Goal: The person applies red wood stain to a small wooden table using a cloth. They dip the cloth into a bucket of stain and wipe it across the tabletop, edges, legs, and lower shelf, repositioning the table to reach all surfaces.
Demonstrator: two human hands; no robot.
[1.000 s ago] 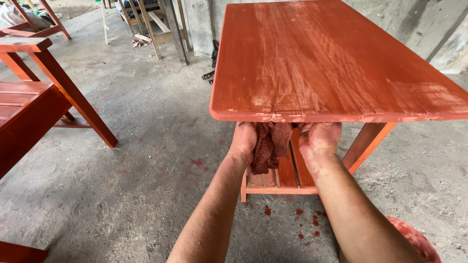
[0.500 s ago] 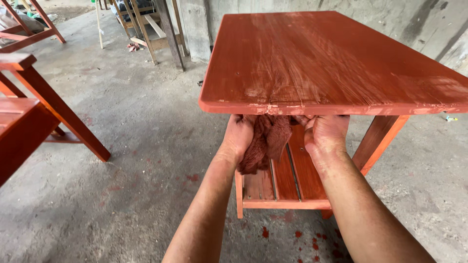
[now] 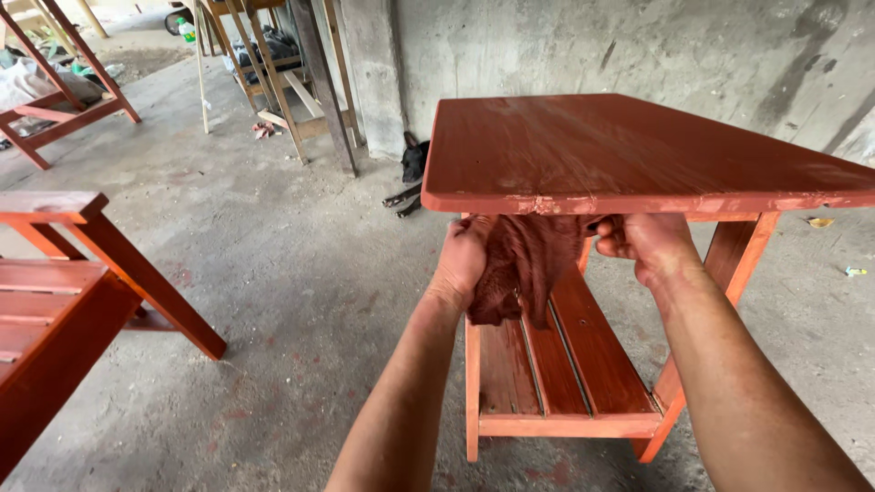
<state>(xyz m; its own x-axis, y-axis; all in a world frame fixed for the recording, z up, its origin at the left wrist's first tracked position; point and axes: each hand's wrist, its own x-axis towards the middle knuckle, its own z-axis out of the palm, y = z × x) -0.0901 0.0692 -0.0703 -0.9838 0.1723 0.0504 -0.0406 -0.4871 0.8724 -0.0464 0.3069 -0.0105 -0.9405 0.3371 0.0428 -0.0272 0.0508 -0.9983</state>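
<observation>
Hands are being kept just under the near edge of the red desk (image 3: 638, 155): the left hand (image 3: 463, 258) and the right hand (image 3: 643, 244) are each being closed on a dark red rag (image 3: 527, 264). It is being stretched between them, hanging above the slatted lower shelf (image 3: 556, 364).

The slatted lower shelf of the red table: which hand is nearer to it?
Left, narrowly. The left hand hangs lower with the stained rag, just above the shelf. The right hand sits higher, tucked under the tabletop edge.
</observation>
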